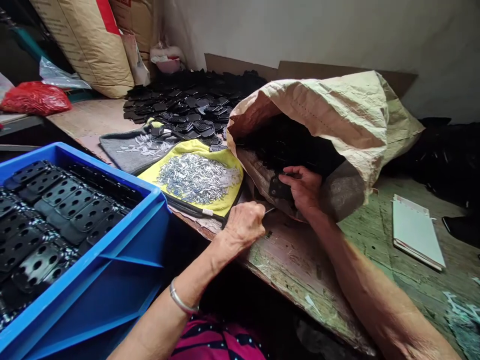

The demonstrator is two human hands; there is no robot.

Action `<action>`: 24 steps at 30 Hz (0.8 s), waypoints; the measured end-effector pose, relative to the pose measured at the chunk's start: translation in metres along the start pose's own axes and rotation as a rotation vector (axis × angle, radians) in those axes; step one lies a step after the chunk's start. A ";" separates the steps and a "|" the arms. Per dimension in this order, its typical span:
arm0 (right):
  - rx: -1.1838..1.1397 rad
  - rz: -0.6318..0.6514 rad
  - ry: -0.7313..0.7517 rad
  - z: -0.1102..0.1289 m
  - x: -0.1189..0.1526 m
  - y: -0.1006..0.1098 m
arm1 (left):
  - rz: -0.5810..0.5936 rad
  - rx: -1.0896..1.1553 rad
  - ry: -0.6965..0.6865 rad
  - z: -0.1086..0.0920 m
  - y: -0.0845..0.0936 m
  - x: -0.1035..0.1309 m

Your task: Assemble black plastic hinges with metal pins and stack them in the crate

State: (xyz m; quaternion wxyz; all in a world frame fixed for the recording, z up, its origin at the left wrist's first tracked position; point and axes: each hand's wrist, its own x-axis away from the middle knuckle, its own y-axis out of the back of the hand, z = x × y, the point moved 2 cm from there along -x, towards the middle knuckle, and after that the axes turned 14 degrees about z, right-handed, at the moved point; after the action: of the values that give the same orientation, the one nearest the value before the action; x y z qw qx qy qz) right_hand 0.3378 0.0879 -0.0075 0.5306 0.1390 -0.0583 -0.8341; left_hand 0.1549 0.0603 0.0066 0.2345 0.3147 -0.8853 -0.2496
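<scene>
My left hand (245, 222) is closed in a fist at the table's front edge, and a thin metal rod (269, 211) pokes out of it towards the right. The rest of that rod is hidden in the fingers. At the mouth of a large paper sack (337, 107), my right hand (305, 187) grips a flat black plastic piece (278, 188) with holes. More black pieces lie in the sack's dark inside, hard to make out. Just left of my fist, a yellow cloth (178, 157) bears a heap of small metal pins (195, 180).
A blue crate (123, 240) full of black perforated pieces stands at left. Behind the cloth lie piled black pieces (187, 102) and a grey cloth (123, 155) with white bits. A notepad (416, 232) lies at right. Full sacks (86, 45) stand at the back left.
</scene>
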 end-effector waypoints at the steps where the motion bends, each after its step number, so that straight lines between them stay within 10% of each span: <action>1: -0.110 0.017 -0.054 0.004 0.001 -0.001 | 0.000 0.068 -0.010 0.003 0.000 0.005; 8: -0.355 0.420 -0.288 0.041 0.027 -0.026 | -0.222 1.261 -0.200 0.032 -0.005 0.049; 24: -0.270 0.655 -0.262 0.064 0.070 -0.057 | -0.298 1.747 -0.276 0.023 -0.020 0.061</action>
State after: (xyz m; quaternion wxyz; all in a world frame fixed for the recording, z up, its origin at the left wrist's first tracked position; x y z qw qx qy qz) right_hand 0.2419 0.0462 0.0274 0.7707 -0.0661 -0.0566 -0.6312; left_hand 0.1081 0.0123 -0.0071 -0.2319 0.4597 -0.7299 0.4495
